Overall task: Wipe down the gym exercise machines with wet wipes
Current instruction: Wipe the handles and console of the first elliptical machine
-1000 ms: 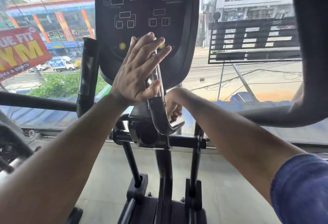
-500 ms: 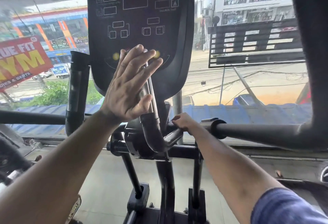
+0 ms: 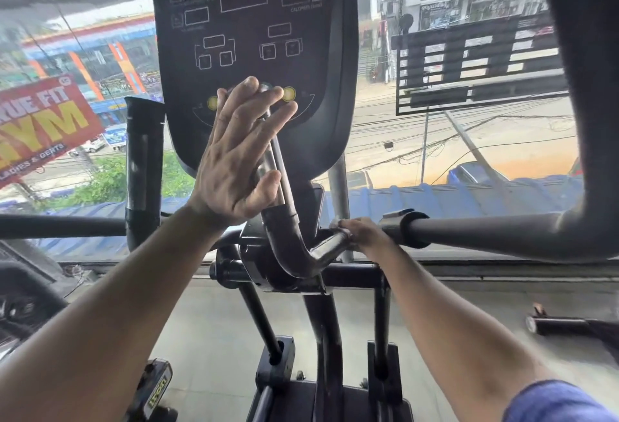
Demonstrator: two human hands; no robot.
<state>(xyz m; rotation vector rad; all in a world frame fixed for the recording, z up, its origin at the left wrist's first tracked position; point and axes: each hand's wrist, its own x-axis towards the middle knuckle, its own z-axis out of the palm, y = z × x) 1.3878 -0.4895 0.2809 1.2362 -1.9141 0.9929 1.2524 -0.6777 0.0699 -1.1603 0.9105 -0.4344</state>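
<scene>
I stand at a black elliptical machine with its console (image 3: 254,20) straight ahead. My left hand (image 3: 237,160) lies flat with straight fingers against the upright chrome grip bar (image 3: 269,164) below the console, thumb touching the bar. That bar bends through a black elbow (image 3: 284,247) into a short chrome handle (image 3: 326,251). My right hand (image 3: 363,232) grips the end of this short handle with curled fingers. A small pale bit shows at its fingertips; I cannot tell whether it is a wipe.
A thick black swing arm (image 3: 485,231) runs right from the handle; another upright arm (image 3: 144,160) stands left. Behind is a window onto a street. Below are the machine's struts, a pedal (image 3: 157,388) and grey floor (image 3: 214,338). A dark object (image 3: 562,324) lies on the floor, right.
My right hand came out from behind the bent handle and moved up and right to its chrome end. My left hand stayed flat on the upright bar.
</scene>
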